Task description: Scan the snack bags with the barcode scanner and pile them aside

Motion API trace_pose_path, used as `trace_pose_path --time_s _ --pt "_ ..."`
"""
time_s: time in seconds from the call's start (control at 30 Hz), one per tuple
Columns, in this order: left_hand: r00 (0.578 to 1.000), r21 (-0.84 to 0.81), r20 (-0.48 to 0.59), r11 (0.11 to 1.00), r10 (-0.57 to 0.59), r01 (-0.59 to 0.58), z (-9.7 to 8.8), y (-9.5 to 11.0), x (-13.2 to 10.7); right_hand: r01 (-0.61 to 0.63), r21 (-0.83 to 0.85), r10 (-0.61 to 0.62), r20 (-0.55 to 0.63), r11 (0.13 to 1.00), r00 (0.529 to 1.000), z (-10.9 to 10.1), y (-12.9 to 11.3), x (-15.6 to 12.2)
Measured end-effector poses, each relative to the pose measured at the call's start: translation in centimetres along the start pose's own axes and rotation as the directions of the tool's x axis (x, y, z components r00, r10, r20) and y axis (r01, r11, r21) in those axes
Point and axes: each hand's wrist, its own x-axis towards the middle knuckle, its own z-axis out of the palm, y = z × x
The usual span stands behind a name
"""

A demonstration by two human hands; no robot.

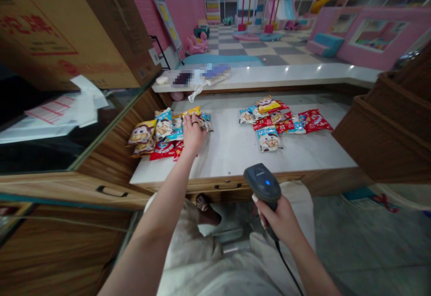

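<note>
Play area: beyond the white ledge [286, 76] I see a checkered floor [225, 40], a pink wall [183, 0] and a small carousel [256, 9].
Table: white-topped, with wooden drawers facing the seated person.
Scanner [262, 183]: held over the person's lap, just short of the table [222, 152]; its head points forward and somewhat left, long axis slanting that way, handle running down into the grip.
Scanner's look: dark grey, rounded head, small blue light lit on top, black cord trailing from the handle.
Hands: the right hand [274, 217] is closed around the scanner's handle; the left hand [193, 134] lies palm down on the left pile, fingers extended, and whether it grips a packet I cannot tell.
Left pile [164, 126]: yellow, blue and red snack packets, partly covered by that hand.
Right pile [269, 141]: similar packets; the nearest, blue and white, lies lengthwise toward the person.
Around: cardboard box [67, 31] and papers [67, 116] at left; a brown basket [387, 125] blocks sight of the table's right end.
</note>
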Motion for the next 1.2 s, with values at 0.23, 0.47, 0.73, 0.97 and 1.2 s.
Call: trace_pose_path --time_s 0.23,0.47,0.73,0.97,1.2 --pt "1.0 -0.125 0.02 0.992 0.018 -0.016 0.2 -1.6 1.1 0.006 -0.016 -0.006 -0.002 1.0 1.0 0.0 -0.8 -0.1" --pt "0.99 -0.557 -0.067 0.828 -0.123 0.065 -1.3 0.8 -2.2 0.015 -0.025 -0.015 -0.011 1.0 1.0 0.0 -0.7 -0.2" --pt "0.884 -0.951 0.22 0.112 -0.412 0.289 1.4 5.3 -8.6 0.04 -0.012 -0.04 -0.024 0.999 0.999 0.8 -1.0 -0.4" --pt "0.802 -0.868 0.488 -0.095 -0.343 0.488 3.3 5.9 -11.3 0.016 -0.009 -0.016 -0.032 1.0 0.999 1.0 -1.4 -0.3" --pt "0.823 -0.87 0.473 -0.015 -0.315 0.493 3.7 5.4 -11.9 0.047 -0.008 -0.047 0.017 0.999 0.999 2.3 -1.1 0.2"
